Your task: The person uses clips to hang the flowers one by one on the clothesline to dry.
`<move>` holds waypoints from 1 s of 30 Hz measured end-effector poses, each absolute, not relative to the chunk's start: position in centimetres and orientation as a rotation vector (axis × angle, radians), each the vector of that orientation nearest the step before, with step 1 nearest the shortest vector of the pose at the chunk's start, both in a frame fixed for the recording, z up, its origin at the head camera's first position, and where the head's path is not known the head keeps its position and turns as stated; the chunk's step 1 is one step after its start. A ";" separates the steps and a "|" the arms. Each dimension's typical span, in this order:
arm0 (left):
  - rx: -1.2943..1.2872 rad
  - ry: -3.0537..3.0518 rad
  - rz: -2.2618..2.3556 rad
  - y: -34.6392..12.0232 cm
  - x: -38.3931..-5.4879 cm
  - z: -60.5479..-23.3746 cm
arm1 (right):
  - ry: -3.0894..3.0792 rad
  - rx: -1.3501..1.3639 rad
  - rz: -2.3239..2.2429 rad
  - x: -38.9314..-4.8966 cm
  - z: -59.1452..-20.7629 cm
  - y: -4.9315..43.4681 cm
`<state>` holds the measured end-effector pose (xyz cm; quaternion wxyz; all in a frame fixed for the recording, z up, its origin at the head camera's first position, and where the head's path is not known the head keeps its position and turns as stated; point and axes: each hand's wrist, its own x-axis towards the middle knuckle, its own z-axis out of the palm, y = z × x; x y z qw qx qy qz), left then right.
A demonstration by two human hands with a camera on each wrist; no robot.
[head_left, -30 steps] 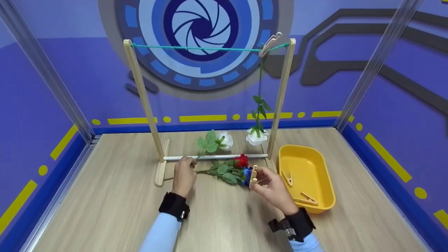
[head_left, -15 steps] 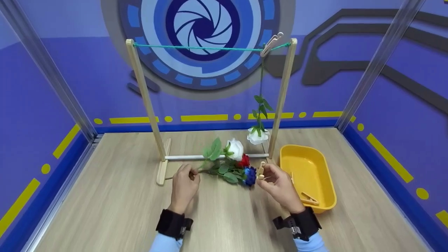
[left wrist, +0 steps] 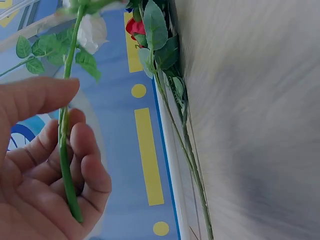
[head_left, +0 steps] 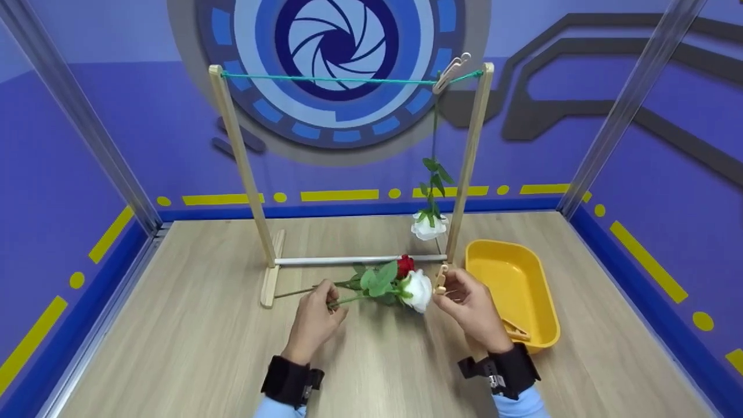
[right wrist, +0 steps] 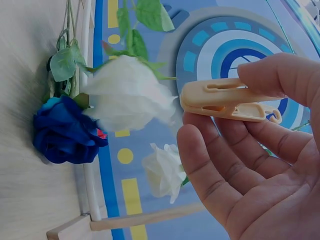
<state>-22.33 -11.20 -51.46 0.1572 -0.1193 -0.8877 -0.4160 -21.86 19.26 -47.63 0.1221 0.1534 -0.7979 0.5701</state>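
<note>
My left hand (head_left: 318,322) pinches the green stem (left wrist: 66,165) of a white rose between thumb and curled fingers. The white rose (head_left: 418,290) points right, its bloom close to my right hand (head_left: 473,307). A beige clothespin (right wrist: 225,100) is held between the thumb and fingers of the right hand. Behind the held rose, a red rose (head_left: 405,265) and a blue rose (right wrist: 70,131) lie on the table; the head view hides the blue bloom. Another white rose (head_left: 429,225) hangs upside down from a green string (head_left: 348,80), fixed by a clothespin (head_left: 450,74).
A wooden frame (head_left: 244,168) with a white lower bar (head_left: 336,261) stands across the table (head_left: 191,325). At the right, a yellow tray (head_left: 522,273) holds a clothespin (head_left: 515,331), partly behind the right hand. Patterned blue walls (head_left: 87,162) enclose the table.
The held white rose has come from behind the bar toward the person, now in front of the other roses. The right hand has shifted slightly right with its clothespin.
</note>
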 end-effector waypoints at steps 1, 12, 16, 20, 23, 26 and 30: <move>-0.366 -2.554 -1.189 -11.2 -22.3 -51.5 | -2.328 0.445 1.658 -21.8 -47.6 19.3; -0.553 -2.642 -1.318 -11.5 -22.1 -51.1 | -2.349 0.452 1.648 -21.8 -47.4 19.4; -0.600 -2.660 -1.341 -11.7 -22.0 -51.0 | -2.349 0.445 1.670 -21.8 -47.4 19.3; -0.638 -2.690 -1.333 -11.6 -22.1 -51.2 | -2.350 0.441 1.655 -21.8 -47.4 19.3; -0.663 -2.713 -1.330 -11.4 -22.2 -51.5 | -2.354 0.446 1.642 -21.7 -47.5 19.3; -0.692 -2.743 -1.308 -11.4 -22.2 -51.9 | -2.355 0.457 1.638 -21.7 -47.5 19.3; -0.727 -2.777 -1.277 -11.4 -22.3 -52.4 | -2.352 0.472 1.625 -21.8 -47.5 19.3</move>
